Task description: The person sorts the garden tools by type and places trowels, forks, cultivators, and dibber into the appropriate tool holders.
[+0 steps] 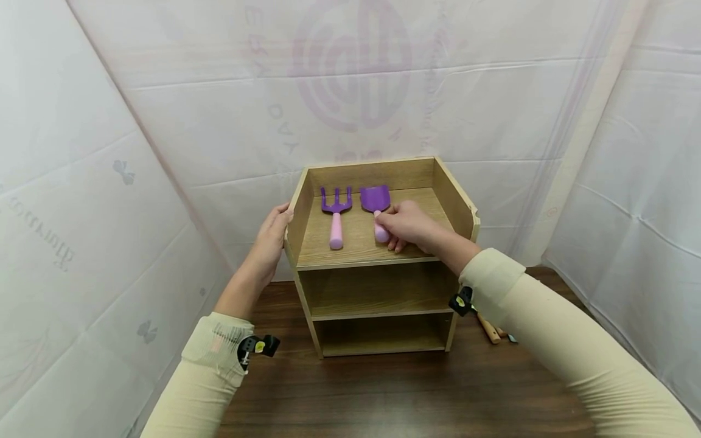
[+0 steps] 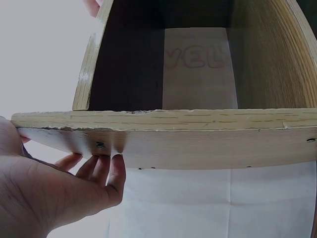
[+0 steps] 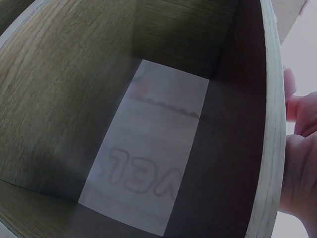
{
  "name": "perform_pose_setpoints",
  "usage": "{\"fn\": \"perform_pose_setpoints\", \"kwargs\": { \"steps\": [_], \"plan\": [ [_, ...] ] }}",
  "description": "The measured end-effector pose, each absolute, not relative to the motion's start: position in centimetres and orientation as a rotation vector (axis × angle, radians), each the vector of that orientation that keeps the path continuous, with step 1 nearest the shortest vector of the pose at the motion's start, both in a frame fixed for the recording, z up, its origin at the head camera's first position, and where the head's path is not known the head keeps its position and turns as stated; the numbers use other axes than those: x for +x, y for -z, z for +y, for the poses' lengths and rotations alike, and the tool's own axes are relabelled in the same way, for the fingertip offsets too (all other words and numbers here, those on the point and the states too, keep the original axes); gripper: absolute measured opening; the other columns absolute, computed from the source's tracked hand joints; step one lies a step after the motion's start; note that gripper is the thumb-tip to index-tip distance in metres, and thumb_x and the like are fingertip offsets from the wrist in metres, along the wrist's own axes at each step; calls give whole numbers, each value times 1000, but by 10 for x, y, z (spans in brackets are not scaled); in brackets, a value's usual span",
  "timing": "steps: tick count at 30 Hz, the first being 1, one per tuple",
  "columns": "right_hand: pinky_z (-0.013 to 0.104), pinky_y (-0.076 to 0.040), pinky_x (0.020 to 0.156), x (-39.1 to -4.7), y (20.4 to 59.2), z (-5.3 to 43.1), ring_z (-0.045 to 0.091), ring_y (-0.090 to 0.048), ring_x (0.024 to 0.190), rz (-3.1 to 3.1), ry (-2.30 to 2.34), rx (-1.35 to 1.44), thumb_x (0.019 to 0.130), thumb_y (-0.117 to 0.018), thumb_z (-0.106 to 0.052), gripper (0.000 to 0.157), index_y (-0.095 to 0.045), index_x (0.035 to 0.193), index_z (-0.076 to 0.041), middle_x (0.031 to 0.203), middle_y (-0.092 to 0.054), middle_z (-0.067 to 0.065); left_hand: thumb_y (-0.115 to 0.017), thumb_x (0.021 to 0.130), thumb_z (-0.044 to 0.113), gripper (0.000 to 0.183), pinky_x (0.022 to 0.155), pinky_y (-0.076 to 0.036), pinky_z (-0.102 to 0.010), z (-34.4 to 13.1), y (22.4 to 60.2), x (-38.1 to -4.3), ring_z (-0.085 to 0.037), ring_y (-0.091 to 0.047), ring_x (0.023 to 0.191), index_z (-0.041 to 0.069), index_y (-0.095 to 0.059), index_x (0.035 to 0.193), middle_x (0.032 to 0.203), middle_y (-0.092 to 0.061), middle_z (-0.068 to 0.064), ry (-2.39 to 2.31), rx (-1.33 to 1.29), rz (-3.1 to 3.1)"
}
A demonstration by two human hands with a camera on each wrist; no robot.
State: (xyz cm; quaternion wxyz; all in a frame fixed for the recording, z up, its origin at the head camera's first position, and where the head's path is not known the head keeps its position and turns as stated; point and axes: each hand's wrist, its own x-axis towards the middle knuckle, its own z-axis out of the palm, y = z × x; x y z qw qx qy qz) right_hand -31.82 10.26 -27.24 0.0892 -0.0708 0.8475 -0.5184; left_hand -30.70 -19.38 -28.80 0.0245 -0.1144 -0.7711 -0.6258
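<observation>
A small wooden shelf unit (image 1: 372,264) stands on the table, its top tray walled at the back and sides. In that tray lie a purple hand fork (image 1: 336,228) with a pink handle and a matching purple hand shovel (image 1: 375,198), blades toward the back. My right hand (image 1: 412,224) pinches the shovel's handle between thumb and fingers. At the unit's left side panel (image 2: 208,141), my left hand (image 1: 269,240) rests with its fingertips against the outer face near the upper edge. The right wrist view shows mostly a shelf compartment, with part of the right hand (image 3: 302,153) beyond the board.
Two lower shelves (image 1: 378,289) sit under the tray. Wooden-handled tools (image 1: 488,330) lie on the dark brown table (image 1: 350,395) to the right of the unit, partly hidden by my right sleeve. White printed sheeting (image 1: 219,121) hangs behind and on both sides.
</observation>
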Motion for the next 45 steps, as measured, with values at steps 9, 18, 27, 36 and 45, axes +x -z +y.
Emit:
{"fn": "perform_pose_setpoints", "kwargs": {
  "steps": [9, 18, 27, 36, 45],
  "plan": [
    [24, -53, 47, -319, 273, 98, 11, -59, 51, 2562, 1540, -200, 109, -57, -33, 39, -65, 128, 1, 78, -65, 5, -31, 113, 40, 60, 113, -32, -35, -195, 287, -303, -21, -43, 132, 12, -31, 166, 158, -40, -19, 1932, -359, -2397],
    [24, -52, 46, -319, 274, 97, 11, -57, 49, 2566, 1565, -163, 108, -58, -32, 39, -65, 129, 0, 77, -65, 5, -31, 113, 42, 60, 115, -31, -37, -195, 286, -302, -24, -41, 135, 13, -31, 166, 160, -39, -19, 1918, -358, -2412],
    [24, -53, 47, -321, 276, 99, 11, -58, 49, 2533, 1606, -148, 109, -59, -35, 42, -65, 128, 1, 74, -64, 4, -31, 113, 42, 61, 113, -32, -35, -196, 286, -303, -24, -41, 135, 13, -32, 166, 160, -39, -19, 1910, -351, -2415],
    [29, -61, 55, -307, 271, 106, 14, -68, 54, 2551, 1662, -106, 108, -61, -39, 52, -55, 138, 3, 80, -68, 8, -31, 113, 42, 60, 113, -32, -35, -195, 286, -303, -24, -42, 136, 13, -32, 165, 158, -40, -18, 1915, -363, -2416],
    [34, -63, 68, -257, 257, 129, 18, -78, 73, 2887, 1445, -329, 107, -60, -47, 51, -58, 141, -9, 111, -73, 13, -30, 113, 40, 59, 112, -33, -35, -196, 285, -304, -22, -43, 132, 12, -33, 165, 157, -41, -19, 1913, -357, -2414]
  ]
}}
